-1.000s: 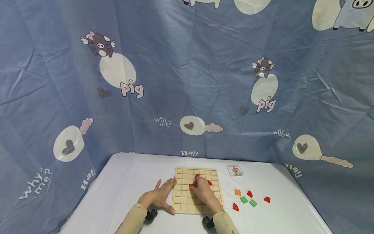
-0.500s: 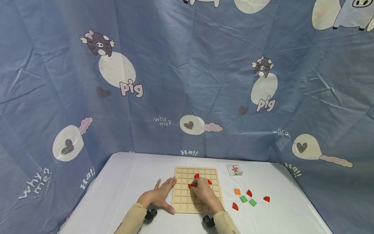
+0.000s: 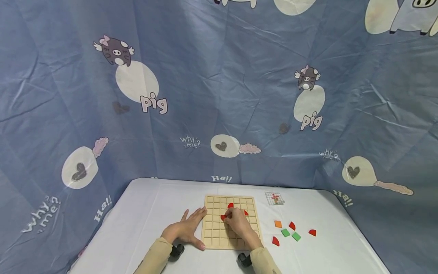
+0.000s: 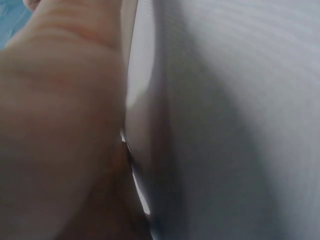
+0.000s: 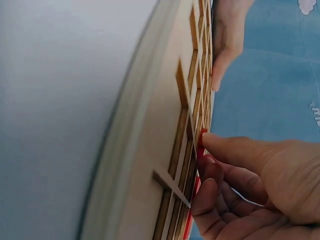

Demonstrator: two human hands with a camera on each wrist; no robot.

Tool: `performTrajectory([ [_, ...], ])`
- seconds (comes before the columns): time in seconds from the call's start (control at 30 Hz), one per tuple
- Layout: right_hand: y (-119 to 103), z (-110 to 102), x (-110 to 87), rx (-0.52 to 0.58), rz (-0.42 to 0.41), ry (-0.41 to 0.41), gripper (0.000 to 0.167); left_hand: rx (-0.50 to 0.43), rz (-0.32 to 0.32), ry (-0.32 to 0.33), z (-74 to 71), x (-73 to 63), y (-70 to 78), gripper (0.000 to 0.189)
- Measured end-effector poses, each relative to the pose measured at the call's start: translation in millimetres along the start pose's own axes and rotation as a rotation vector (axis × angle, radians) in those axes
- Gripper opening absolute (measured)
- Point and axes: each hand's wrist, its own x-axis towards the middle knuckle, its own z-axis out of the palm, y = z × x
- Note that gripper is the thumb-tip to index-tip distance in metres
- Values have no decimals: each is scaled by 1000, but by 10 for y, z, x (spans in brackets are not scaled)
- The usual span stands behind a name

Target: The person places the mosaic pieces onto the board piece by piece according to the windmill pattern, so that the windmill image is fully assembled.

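My right hand (image 3: 237,222) is over the middle of a wooden grid board (image 3: 213,241), pinching a red quarter-circle tile (image 3: 223,218) at one of its cells. In the right wrist view, thumb and fingertips are right at that red tile (image 5: 201,142), close against the grid. Two more red quarter-circle tiles lie on the board, one farther back (image 3: 230,206) and one to the right (image 3: 246,213), partly behind the hand. My left hand (image 3: 184,231) rests with spread fingers along the board's left edge. Its wrist view holds mostly blurred skin (image 4: 60,100) and white cloth.
Right of the board lie an orange square tile (image 3: 278,224), green square tiles (image 3: 285,232) and loose red quarter-circle tiles (image 3: 275,241). Behind them is a small card with a grid pattern (image 3: 275,198). A blue printed curtain (image 3: 191,114) hangs around the white table (image 3: 164,205).
The red tile under my right fingers has turned from a narrow bar to a fuller quarter-circle shape at its cell. My left hand stays put.
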Motion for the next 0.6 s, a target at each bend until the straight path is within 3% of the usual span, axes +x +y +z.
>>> performTrajectory([
  [0.4,-2,-29,-24,-28,-6,-36,10,4,-8,0,1,19,13,130],
  [0.6,20,-6,4,-67,-41,-13,8,-2,-9,1,-3,13,22,130],
])
